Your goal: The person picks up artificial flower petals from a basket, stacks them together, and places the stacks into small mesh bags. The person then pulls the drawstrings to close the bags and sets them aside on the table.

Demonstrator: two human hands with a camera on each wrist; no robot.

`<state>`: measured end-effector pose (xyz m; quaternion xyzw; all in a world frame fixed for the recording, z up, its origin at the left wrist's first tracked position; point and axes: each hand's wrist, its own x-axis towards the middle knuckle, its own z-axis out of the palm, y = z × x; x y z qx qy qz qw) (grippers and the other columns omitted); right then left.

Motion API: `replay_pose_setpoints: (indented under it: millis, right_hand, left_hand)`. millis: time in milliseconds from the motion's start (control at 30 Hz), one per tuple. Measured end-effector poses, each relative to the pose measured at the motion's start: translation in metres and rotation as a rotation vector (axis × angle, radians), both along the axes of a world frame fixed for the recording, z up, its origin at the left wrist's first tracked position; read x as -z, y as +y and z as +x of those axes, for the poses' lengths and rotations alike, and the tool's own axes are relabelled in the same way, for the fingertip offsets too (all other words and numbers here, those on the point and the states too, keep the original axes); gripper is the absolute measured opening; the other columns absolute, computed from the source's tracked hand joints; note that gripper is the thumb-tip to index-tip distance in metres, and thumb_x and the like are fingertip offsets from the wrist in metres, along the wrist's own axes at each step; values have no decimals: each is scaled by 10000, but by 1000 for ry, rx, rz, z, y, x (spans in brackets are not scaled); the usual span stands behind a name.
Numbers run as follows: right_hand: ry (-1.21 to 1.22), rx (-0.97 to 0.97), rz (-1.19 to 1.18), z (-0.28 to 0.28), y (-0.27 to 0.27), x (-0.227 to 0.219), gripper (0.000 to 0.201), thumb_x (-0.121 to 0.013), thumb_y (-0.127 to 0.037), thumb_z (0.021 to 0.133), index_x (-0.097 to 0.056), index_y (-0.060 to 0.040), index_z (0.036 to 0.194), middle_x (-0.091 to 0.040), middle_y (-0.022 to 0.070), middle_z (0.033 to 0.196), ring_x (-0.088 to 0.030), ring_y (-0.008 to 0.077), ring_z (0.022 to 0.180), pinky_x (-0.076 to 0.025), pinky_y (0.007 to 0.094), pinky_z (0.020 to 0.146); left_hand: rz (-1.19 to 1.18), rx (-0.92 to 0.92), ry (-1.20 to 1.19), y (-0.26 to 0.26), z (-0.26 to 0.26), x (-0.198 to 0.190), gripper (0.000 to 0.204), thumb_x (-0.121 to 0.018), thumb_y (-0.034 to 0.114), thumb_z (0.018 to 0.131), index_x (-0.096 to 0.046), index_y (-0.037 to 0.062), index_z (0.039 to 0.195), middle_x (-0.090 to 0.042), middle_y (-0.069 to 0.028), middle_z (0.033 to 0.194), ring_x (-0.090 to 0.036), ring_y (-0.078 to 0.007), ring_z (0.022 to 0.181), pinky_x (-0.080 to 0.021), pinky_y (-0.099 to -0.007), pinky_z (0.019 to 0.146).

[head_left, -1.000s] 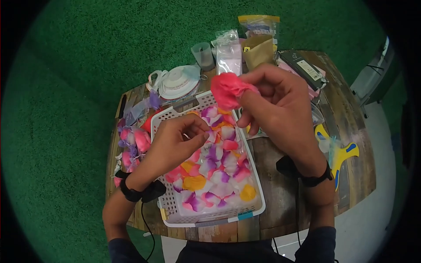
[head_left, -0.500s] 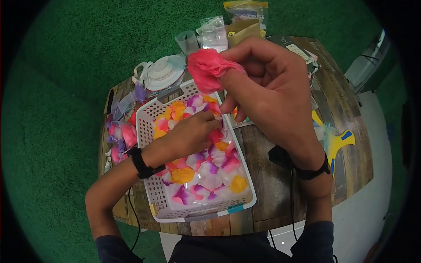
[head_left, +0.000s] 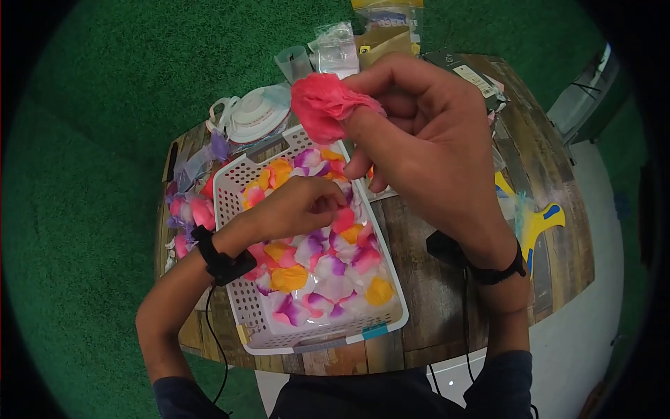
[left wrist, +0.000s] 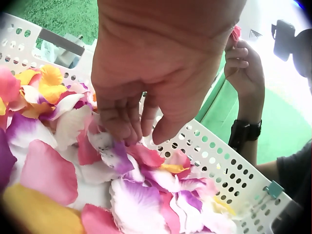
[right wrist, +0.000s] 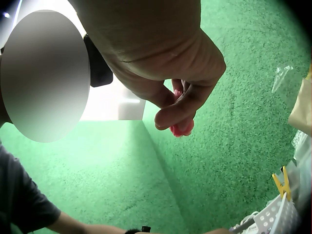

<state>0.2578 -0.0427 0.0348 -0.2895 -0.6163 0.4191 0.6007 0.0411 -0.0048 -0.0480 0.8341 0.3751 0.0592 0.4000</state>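
Observation:
My right hand (head_left: 436, 146) is raised over the basket's right side and pinches a bunch of pink petals (head_left: 324, 105) between thumb and fingers. Its ruffled layers fan out to the left; in the right wrist view, the pink bunch (right wrist: 183, 127) pokes out below the fingertips. Inside the white basket (head_left: 237, 307), my left hand (head_left: 300, 202) reaches down with bent fingers among loose fabric petals. Its fingertips are right at a pink petal (left wrist: 146, 156), beside a purple-and-white one (left wrist: 117, 158); I cannot tell if they grip it. White, purple, pink and orange petals (head_left: 289, 278) cover the basket's bottom.
Bagged pink and purple petals (head_left: 192, 213) lie left of the basket. Behind it are a ribbon roll (head_left: 258, 115), a clear cup (head_left: 293, 64) and plastic packets (head_left: 335, 49). A yellow-and-blue tool (head_left: 541, 223) lies on the wooden table (head_left: 447, 307) at right.
My left hand has gone down into the petals, then shifted slightly up and left. My right hand keeps holding the pink bunch, now higher and further left in the head view.

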Motion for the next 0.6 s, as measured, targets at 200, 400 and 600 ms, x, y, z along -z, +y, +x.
replay_pose_setpoints:
  millis: [200, 400, 600]
  right_hand:
    - [-10, 22, 10, 0, -3, -1, 163, -600, 23, 879, -602, 52, 1039, -683, 79, 793, -639, 73, 593, -463, 183, 447]
    - [-12, 23, 18, 1, -2, -1, 169, -606, 20, 879, -601, 55, 1044, -684, 82, 802, -643, 76, 595, -466, 184, 447]
    - [-30, 50, 41, 0, -2, 0, 170, -610, 20, 877, -599, 55, 1043, -689, 92, 824, -648, 84, 600, -470, 183, 448]
  left_hand:
    - [17, -122, 194, 3, 6, 8, 307, -714, 216, 827, -632, -16, 1009, -667, -127, 841, -660, -221, 752, -513, -334, 685]
    - [-18, -63, 342, -7, 17, 2, 490, -783, 311, 752, -599, -44, 1036, -646, -171, 910, -651, -285, 820, -512, -361, 691]
    - [626, -98, 257, -41, 33, 6, 550, -798, 284, 712, -527, -15, 1087, -532, -200, 1110, -574, -348, 1019, -530, -444, 754]
